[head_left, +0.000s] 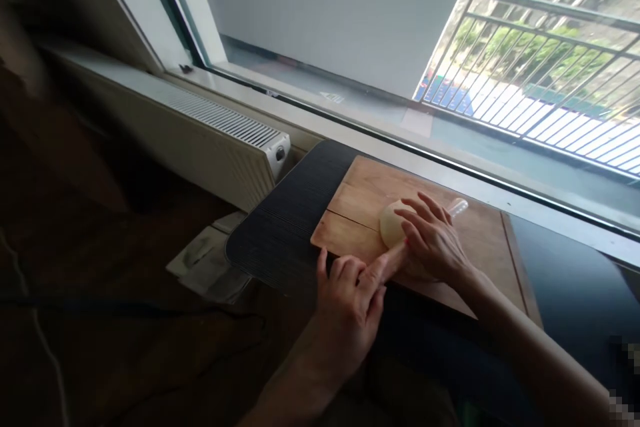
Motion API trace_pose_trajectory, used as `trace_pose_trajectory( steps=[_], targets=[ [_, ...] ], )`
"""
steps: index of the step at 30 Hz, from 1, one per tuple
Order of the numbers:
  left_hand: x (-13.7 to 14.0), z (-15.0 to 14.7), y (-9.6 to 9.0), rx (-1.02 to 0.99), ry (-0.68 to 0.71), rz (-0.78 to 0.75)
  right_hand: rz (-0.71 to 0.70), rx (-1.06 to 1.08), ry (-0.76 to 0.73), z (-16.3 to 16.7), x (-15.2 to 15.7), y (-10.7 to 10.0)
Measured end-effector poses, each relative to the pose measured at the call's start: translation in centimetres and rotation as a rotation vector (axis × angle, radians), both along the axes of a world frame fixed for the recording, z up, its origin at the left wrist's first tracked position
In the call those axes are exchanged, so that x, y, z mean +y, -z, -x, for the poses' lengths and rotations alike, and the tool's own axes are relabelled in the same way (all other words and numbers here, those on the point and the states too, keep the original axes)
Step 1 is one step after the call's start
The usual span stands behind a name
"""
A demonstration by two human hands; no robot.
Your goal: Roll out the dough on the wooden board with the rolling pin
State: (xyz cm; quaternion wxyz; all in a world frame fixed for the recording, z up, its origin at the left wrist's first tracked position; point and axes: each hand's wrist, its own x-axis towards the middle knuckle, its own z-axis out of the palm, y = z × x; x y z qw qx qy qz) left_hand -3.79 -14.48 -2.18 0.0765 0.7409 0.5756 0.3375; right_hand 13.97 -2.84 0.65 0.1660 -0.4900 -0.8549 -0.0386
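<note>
A round, pale piece of dough (391,223) lies on a wooden board (357,193), partly covered by my right hand. A slim rolling pin (397,257) runs slantwise beside and across the dough. Its far end shows pale and shiny past my right fingers. My left hand (350,297) is closed over the near end, at the board's front edge, with the fingers curled loosely. My right hand (439,240) rests over the pin's middle, its fingers reaching over the dough. Where the pin meets the dough is hidden beneath that hand.
The board lies on a dark table (270,227) against the window sill (350,125). A white radiator (220,147) stands to the left, with papers (213,260) low beside the table. Outside the glass is a metal railing (530,67). A pale cable (45,340) lies at lower left.
</note>
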Motion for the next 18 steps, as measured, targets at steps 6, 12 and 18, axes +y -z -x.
trace_pose_trajectory(
  steps=[6, 12, 18],
  targets=[
    [0.5, 0.8, 0.6, -0.059, -0.116, 0.025, 0.025, -0.004, 0.014, 4.6, 4.7, -0.5],
    [0.1, 1.8, -0.1, 0.014, -0.184, 0.070, 0.092, -0.052, 0.016, 7.0, 5.2, -0.5],
    [-0.6, 0.1, -0.5, 0.003, -0.077, 0.077, 0.074, -0.097, 0.057, 0.0, -1.5, 0.1]
  ],
)
